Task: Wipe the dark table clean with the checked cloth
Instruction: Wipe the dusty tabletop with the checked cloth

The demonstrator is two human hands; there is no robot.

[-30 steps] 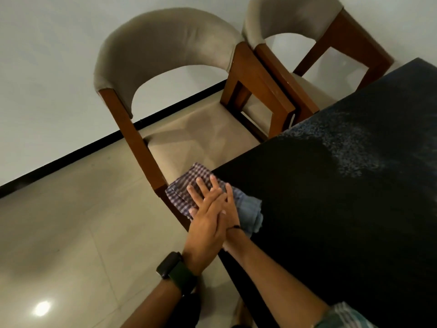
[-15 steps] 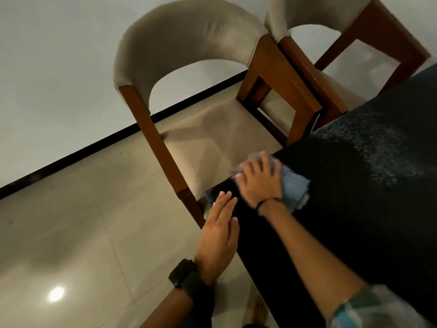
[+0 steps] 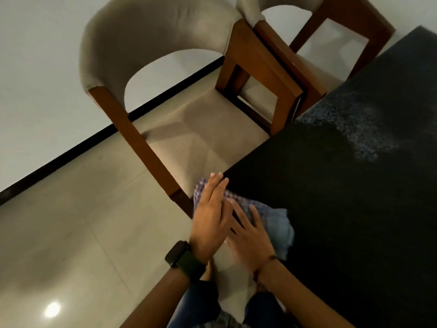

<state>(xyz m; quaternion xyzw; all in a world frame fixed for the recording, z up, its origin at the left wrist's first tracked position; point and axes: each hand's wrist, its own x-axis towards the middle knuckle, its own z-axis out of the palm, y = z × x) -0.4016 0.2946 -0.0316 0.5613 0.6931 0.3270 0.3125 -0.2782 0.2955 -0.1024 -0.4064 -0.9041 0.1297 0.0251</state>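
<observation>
Hands sweeping crumbs off the table corner

Left hand [image 3: 210,216], fingers straight and flat, sits at the table's near corner, likely as a catching wall; the checked cloth [image 3: 267,218] lies bunched beneath and beyond the fingertips of the right hand [image 3: 250,237], whose spread, flat fingers press it onto the dark table [image 3: 354,209].

Both forearms reach in from the near edge, converging w/ the hands side by side and touching. Left hand [image 3: 209,223]: fingers straight, together, pointing far, palm down; dark watch on wrist. Right hand [image 3: 251,241]: flat, fingers spread, thin band at wrist.
</observation>
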